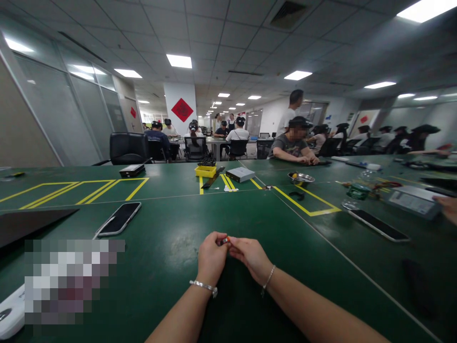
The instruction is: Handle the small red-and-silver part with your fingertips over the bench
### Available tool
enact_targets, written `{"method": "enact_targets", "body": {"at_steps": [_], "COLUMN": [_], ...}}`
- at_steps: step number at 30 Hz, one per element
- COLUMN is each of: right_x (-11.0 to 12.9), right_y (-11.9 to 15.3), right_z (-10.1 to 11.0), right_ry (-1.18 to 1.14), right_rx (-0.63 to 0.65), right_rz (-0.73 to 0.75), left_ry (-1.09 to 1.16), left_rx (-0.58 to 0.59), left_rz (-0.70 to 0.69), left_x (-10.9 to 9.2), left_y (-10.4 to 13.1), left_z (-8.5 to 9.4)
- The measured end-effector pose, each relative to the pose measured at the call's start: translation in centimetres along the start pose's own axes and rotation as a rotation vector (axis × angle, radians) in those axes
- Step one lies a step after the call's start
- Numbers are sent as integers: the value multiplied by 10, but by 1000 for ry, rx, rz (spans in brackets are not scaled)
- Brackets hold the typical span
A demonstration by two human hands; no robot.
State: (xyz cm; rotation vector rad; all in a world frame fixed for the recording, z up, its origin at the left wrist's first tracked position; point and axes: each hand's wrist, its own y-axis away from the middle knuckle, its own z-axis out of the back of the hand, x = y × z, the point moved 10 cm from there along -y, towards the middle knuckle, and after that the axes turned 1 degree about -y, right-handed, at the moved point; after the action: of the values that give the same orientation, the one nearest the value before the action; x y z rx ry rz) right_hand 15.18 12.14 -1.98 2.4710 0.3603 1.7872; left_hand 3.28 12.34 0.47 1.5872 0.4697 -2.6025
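Over the green desk [171, 257], the left hand [211, 259] and right hand [252, 257] together pinch a small orange-tipped piece [225, 240], fingers closed.

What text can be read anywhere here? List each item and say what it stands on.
No text is legible.
Red diamond sign on the white pillar: character too blurred to read.
Smaller red diamond on the door: unreadable.
Grey box on the green table: print too small.
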Motion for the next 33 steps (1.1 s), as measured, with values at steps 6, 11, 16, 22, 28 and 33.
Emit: {"method": "enact_targets", "body": {"at_steps": [6,11,16,22,28,33], "right_x": [2,11,11,10,10,12], "right_y": [-1,-5,-12,-13,-8,-6], "right_z": [3,9,15,13,12,9], "right_ry": [110,158,39,-39,85,79], "right_rx": [-46,-85,-45,27,-15,13], "right_rz": [50,110,95,60,30,42], "left_ry": [-82,-82,-13,25,-26,-77], "left_rx": [-13,42,98,142,110,96], "left_rz": [-82,-193,-196,-233,-241,-233], "left_x": [-10,-26,-26,-30,-30,-28], "left_y": [3,8,8,7,7,7], "left_z": [0,-9,-16,-17,-14,-15]}}
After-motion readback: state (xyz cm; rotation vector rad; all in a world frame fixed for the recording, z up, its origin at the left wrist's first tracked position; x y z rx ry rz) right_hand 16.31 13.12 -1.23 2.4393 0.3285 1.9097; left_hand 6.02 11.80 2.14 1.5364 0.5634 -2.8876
